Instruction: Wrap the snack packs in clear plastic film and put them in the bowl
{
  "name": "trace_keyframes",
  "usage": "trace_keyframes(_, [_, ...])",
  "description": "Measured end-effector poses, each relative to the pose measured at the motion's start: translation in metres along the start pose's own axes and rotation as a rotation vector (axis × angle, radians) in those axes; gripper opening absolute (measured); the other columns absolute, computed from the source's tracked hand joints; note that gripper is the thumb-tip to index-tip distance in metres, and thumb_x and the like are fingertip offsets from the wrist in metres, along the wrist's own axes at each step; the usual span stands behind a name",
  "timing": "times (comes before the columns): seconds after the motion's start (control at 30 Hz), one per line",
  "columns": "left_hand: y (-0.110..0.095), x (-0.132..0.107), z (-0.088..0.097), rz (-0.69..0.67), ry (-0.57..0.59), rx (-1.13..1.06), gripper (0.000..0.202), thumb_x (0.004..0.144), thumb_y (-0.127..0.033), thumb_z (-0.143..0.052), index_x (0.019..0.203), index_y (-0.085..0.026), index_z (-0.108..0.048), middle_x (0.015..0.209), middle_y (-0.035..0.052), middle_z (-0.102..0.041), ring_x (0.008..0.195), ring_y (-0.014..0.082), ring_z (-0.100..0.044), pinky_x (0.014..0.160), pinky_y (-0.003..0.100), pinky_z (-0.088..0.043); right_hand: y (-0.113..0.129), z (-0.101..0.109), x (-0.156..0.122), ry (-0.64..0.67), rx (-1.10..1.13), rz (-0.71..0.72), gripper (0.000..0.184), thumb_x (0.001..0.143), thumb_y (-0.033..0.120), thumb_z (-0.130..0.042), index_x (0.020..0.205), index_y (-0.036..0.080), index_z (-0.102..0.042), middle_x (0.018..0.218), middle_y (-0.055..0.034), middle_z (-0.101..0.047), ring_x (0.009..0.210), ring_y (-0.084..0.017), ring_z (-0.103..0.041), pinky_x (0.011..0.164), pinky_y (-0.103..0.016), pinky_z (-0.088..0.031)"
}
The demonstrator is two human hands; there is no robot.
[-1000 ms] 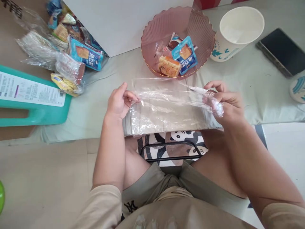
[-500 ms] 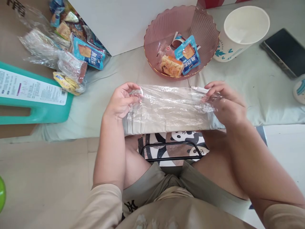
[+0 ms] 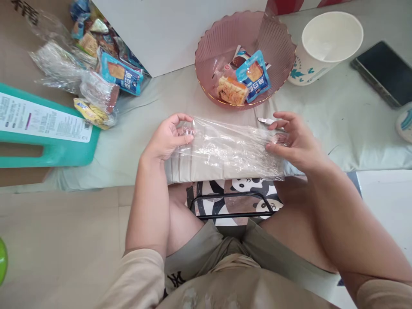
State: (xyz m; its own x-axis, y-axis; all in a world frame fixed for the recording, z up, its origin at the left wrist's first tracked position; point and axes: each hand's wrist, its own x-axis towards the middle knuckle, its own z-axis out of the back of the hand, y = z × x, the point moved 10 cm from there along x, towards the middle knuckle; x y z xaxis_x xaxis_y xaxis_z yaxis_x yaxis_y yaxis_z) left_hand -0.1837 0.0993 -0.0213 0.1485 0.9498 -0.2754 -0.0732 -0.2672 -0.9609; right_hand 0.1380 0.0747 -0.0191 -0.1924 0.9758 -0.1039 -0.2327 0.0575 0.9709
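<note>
A clear, crinkled plastic bag is stretched between my two hands over the front edge of the cloth-covered surface. My left hand pinches its left end between thumb and fingers. At the other end, my right hand has the gathered plastic in its curled fingers, with the index finger raised and the thumb below. Loose film droops under the right hand. Just behind those fingertips lies a small, slim white object, partly hidden; its kind cannot be made out.
Behind the bag stands a pink ribbed bowl holding several packaged snacks. To its right are a white paper cup and a black phone. At left, wrapped snacks spill beside a green container. A panda-patterned seat shows between my legs.
My right hand has shifted slightly left and its fingers have spread somewhat. The bag's right end now hangs lower and looser. My left hand keeps its pinch, nearly in place.
</note>
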Motion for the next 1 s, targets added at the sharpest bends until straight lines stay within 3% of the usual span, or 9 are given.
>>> trace_keyframes(0.13, [0.001, -0.002, 0.003, -0.034, 0.105, 0.043, 0.062, 0.057, -0.016, -0.089, 0.116, -0.025, -0.071, 0.146, 0.0086, -0.057, 0.093, 0.0153, -0.066, 0.060, 0.021, -0.053, 0.000, -0.006, -0.004, 0.093, -0.032, 0.012, 0.072, 0.071, 0.026, -0.087, 0.137, 0.033, -0.059, 0.119, -0.0049, -0.066, 0.071, -0.012, -0.064, 0.061, -0.029, -0.061])
trace_keyframes(0.2, [-0.001, -0.004, 0.002, -0.070, 0.158, 0.016, 0.068, 0.057, -0.018, -0.092, 0.121, -0.029, -0.072, 0.148, 0.0074, -0.055, 0.089, 0.0132, -0.065, 0.062, 0.021, -0.053, 0.006, -0.005, -0.004, 0.086, -0.025, 0.065, 0.060, 0.074, 0.031, -0.086, 0.130, 0.032, -0.065, 0.123, -0.0063, -0.068, 0.091, -0.019, -0.072, 0.083, -0.037, -0.066])
trace_keyframes(0.33, [-0.006, -0.010, -0.017, -0.102, 0.302, -0.013, 0.076, 0.057, -0.025, -0.098, 0.128, -0.029, -0.071, 0.152, 0.0092, -0.055, 0.086, 0.0141, -0.066, 0.061, 0.023, -0.054, 0.020, 0.009, -0.004, -0.092, 0.096, 0.185, 0.029, 0.084, 0.041, -0.082, 0.108, 0.030, -0.072, 0.115, -0.0047, -0.074, 0.120, -0.025, -0.069, 0.117, -0.048, -0.052])
trace_keyframes(0.4, [-0.007, -0.013, -0.034, -0.099, 0.389, -0.019, 0.075, 0.058, -0.025, -0.098, 0.128, -0.030, -0.070, 0.155, 0.0100, -0.055, 0.085, 0.0147, -0.067, 0.057, 0.023, -0.053, 0.018, -0.005, -0.001, -0.031, 0.190, 0.143, 0.031, 0.084, 0.043, -0.081, 0.109, 0.030, -0.070, 0.114, -0.0042, -0.074, 0.114, -0.024, -0.071, 0.110, -0.046, -0.056])
trace_keyframes(0.53, [-0.008, -0.018, -0.068, -0.078, 0.533, -0.012, 0.073, 0.058, -0.023, -0.097, 0.125, -0.029, -0.071, 0.148, 0.0119, -0.062, 0.081, 0.0154, -0.070, 0.060, 0.026, -0.057, 0.012, -0.076, -0.006, 0.373, 0.120, -0.041, 0.060, 0.071, 0.040, -0.085, 0.125, 0.024, -0.063, 0.118, -0.0091, -0.074, 0.091, -0.021, -0.074, 0.080, -0.037, -0.063])
trace_keyframes(0.63, [-0.015, -0.014, -0.070, -0.091, 0.471, -0.118, 0.078, 0.059, -0.027, -0.097, 0.130, -0.034, -0.067, 0.151, 0.0092, -0.060, 0.091, 0.0199, -0.073, 0.070, 0.030, -0.060, 0.013, -0.101, -0.012, 0.473, -0.136, -0.049, 0.028, 0.078, 0.034, -0.072, 0.100, 0.018, -0.068, 0.080, -0.0027, -0.069, 0.064, -0.014, -0.061, 0.060, -0.030, -0.050])
trace_keyframes(0.77, [-0.025, -0.013, -0.051, -0.145, 0.236, -0.480, 0.068, 0.068, -0.053, -0.087, 0.130, -0.045, -0.063, 0.160, -0.0036, -0.052, 0.114, 0.0257, -0.071, 0.081, 0.034, -0.063, 0.032, -0.088, -0.009, 0.291, -0.166, 0.068, 0.009, 0.080, 0.028, -0.061, 0.076, 0.020, -0.060, 0.059, 0.0039, -0.053, 0.054, -0.010, -0.046, 0.054, -0.027, -0.037])
trace_keyframes(0.9, [-0.010, -0.023, -0.067, -0.117, 0.163, -0.470, 0.091, 0.068, -0.095, -0.060, 0.132, -0.029, -0.065, 0.162, 0.0081, -0.052, 0.147, 0.0391, -0.052, 0.101, 0.046, -0.060, 0.039, -0.063, -0.005, 0.059, -0.093, 0.075, 0.008, 0.081, 0.028, -0.061, 0.077, 0.022, -0.057, 0.059, 0.0038, -0.054, 0.050, -0.011, -0.045, 0.050, -0.028, -0.034])
trace_keyframes(1.0, [0.006, -0.027, -0.094, -0.083, 0.248, -0.358, 0.087, 0.061, -0.069, -0.089, 0.134, -0.029, -0.065, 0.158, 0.0102, -0.057, 0.147, 0.0364, -0.054, 0.110, 0.043, -0.057, 0.041, -0.056, -0.005, -0.023, -0.084, 0.080, 0.009, 0.082, 0.028, -0.063, 0.078, 0.023, -0.056, 0.059, 0.0036, -0.055, 0.050, -0.011, -0.047, 0.051, -0.029, -0.035])
